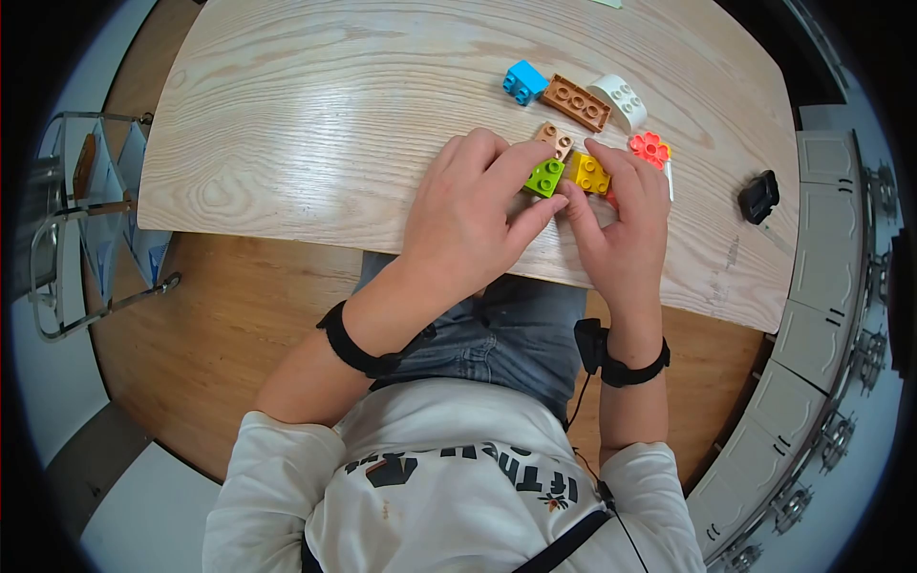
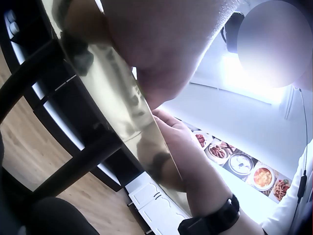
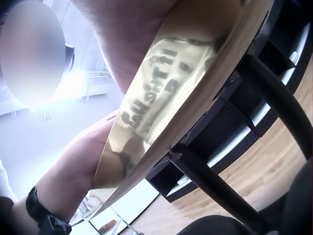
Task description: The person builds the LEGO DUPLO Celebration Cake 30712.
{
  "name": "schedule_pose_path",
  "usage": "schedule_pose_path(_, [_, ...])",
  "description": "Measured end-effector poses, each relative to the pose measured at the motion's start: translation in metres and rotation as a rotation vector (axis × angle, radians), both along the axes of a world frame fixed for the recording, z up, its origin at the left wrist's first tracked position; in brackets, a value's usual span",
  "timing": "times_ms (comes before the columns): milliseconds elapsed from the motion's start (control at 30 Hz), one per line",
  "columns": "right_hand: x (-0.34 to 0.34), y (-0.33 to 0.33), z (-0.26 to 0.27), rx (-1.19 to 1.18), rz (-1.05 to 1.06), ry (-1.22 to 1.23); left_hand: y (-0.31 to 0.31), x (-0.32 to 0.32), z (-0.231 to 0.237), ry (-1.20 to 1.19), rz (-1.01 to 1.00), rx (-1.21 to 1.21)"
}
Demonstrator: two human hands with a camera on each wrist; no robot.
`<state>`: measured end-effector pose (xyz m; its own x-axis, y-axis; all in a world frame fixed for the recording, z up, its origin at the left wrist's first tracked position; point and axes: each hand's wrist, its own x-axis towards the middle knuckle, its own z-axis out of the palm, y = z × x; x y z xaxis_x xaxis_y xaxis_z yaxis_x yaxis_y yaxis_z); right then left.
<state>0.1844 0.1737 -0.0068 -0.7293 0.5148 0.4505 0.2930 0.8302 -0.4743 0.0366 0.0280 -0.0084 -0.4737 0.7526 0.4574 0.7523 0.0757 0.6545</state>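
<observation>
In the head view my left hand pinches a lime-green toy building brick between thumb and index finger. Beside it, my right hand has its thumb and index finger around a yellow brick with studs facing up. The two thumbs almost meet in front of the bricks. A tan brick lies just beyond the green one, partly covered by the left fingers. Something red peeks out under the right hand. Both wrist views show hands at the table edge, with the bricks hidden.
Beyond the hands lie a blue brick, a brown brick and a white curved brick. A coral flower piece sits near the right fingers. Farther right is a black object on the wooden table.
</observation>
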Motion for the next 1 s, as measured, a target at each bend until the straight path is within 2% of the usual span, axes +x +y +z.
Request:
schedule_pose_path(200, [0.000, 0.000, -0.002, -0.025, -0.011, 0.014, 0.002, 0.000, 0.000, 0.016, 0.003, 0.015])
schedule_pose_path(400, [-0.001, 0.000, -0.002, -0.016, -0.016, 0.012, -0.003, 0.001, 0.008, -0.088, 0.014, -0.045])
schedule_pose_path(500, [0.000, 0.002, -0.002, -0.016, 0.004, 0.023, -0.006, -0.003, 0.006, -0.301, -0.016, 0.012])
schedule_pose_path(600, [0.000, 0.000, -0.002, -0.021, -0.014, 0.018, -0.009, -0.007, 0.008, -0.762, -0.110, 0.147])
schedule_pose_path(700, [0.001, -0.001, -0.002, -0.029, -0.024, 0.017, -0.014, -0.014, 0.001, -0.696, -0.189, 0.241])
schedule_pose_path(800, [0.000, -0.002, 0.000, -0.043, -0.036, 0.002, -0.017, -0.018, -0.004, -0.809, -0.217, 0.274])
schedule_pose_path(900, [0.000, 0.000, -0.001, -0.028, -0.022, 0.012, -0.024, -0.025, -0.001, -0.761, -0.301, 0.193])
schedule_pose_path(1000, [0.000, 0.000, -0.002, -0.016, -0.023, 0.015, -0.024, -0.024, -0.007, -0.773, -0.316, 0.231])
